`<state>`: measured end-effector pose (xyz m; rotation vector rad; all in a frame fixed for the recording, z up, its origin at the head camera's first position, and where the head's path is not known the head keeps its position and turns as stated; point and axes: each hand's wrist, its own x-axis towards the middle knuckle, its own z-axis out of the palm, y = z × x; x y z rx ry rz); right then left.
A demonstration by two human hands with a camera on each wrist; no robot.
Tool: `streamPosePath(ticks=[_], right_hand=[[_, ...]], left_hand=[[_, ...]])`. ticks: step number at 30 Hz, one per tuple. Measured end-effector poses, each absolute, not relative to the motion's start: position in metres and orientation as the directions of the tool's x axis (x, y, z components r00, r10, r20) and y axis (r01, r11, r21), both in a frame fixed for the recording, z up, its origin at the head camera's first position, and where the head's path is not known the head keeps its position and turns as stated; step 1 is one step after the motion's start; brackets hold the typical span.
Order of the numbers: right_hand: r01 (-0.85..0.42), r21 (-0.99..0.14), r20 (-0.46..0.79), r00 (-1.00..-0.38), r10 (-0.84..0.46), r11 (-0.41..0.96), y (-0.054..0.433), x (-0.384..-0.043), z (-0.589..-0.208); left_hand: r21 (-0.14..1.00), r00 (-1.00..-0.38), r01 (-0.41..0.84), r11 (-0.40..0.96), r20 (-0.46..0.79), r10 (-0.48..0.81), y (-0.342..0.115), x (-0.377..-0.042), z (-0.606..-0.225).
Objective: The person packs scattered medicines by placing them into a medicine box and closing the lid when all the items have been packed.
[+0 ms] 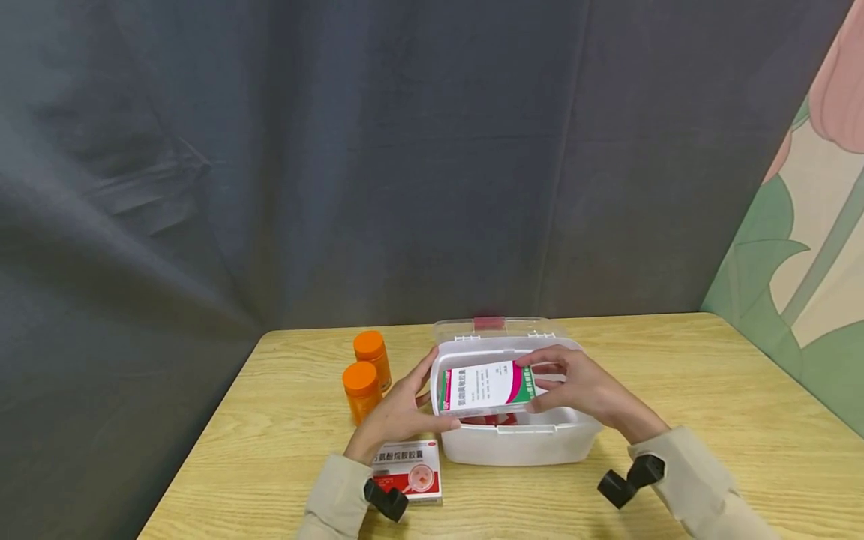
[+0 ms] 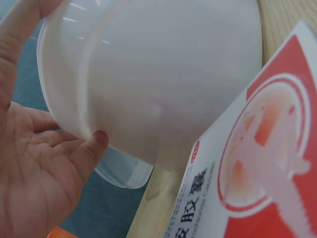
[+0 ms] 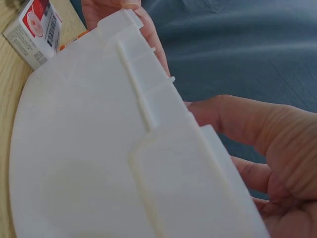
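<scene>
My right hand (image 1: 574,386) pinches the right end of a white, green and magenta medicine box (image 1: 482,386). The medicine box lies tilted over the opening of a white plastic storage box (image 1: 516,446), its printed face up. At the left end of the storage box, my left hand (image 1: 405,409) grips the rim, thumb at the front corner and fingers farther back. In the left wrist view, one fingertip rests on the outer wall (image 2: 158,89). Inside the storage box, something red (image 1: 502,420) shows below the medicine box. In the right wrist view, the front wall hides the medicine box.
A red and white capsule box (image 1: 408,472) lies on the wooden table (image 1: 270,450), left of the storage box. Two orange jars (image 1: 362,388) stand behind my left wrist. The clear lid (image 1: 526,328) hangs open at the back. A dark curtain (image 1: 418,165) borders the table's far side.
</scene>
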<state>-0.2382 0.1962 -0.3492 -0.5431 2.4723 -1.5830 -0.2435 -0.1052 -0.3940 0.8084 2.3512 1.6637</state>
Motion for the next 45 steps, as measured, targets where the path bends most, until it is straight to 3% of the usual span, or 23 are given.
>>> streamPosePath(ticks=[13,19,26,45], right_hand=[[-0.223,-0.834,0.016,-0.924,-0.381,0.505,0.188,-0.245,-0.352],[-0.331,-0.734,0.033,-0.889,-0.456,0.593,0.185,-0.247,-0.354],[-0.385,-0.697,0.044,-0.865,-0.5,0.605,0.183,-0.247,-0.354],[-0.385,-0.673,0.019,-0.863,-0.505,0.632,0.179,-0.243,-0.354]], left_hand=[[0.908,-0.845,0.338,0.245,0.179,0.503,-0.106,-0.244,-0.393],[0.91,-0.846,0.334,0.245,0.175,0.504,-0.105,-0.244,-0.393],[0.907,-0.84,0.344,0.241,0.183,0.511,-0.106,-0.245,-0.394],[0.906,-0.835,0.353,0.232,0.193,0.515,-0.106,-0.245,-0.394]])
